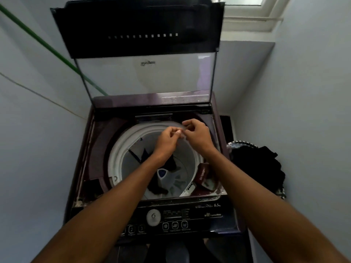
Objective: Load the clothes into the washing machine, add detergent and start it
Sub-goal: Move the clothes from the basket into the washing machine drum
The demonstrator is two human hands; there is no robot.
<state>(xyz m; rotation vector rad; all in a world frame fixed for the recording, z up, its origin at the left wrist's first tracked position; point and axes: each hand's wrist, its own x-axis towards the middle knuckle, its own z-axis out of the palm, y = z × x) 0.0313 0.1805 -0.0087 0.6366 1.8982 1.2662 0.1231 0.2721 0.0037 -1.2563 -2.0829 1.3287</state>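
Narrow pale-walled corner. Washing machine [152,149] lid up, clothes [167,179] in drum below hands. Left hand [167,141], right hand [197,133] together, pinching small clear sachet [182,132]; likely light, slippery; grip edges.

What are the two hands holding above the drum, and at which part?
Both the left hand and the right hand pinch something small between their fingertips above the drum. It is too small and blurred to identify.
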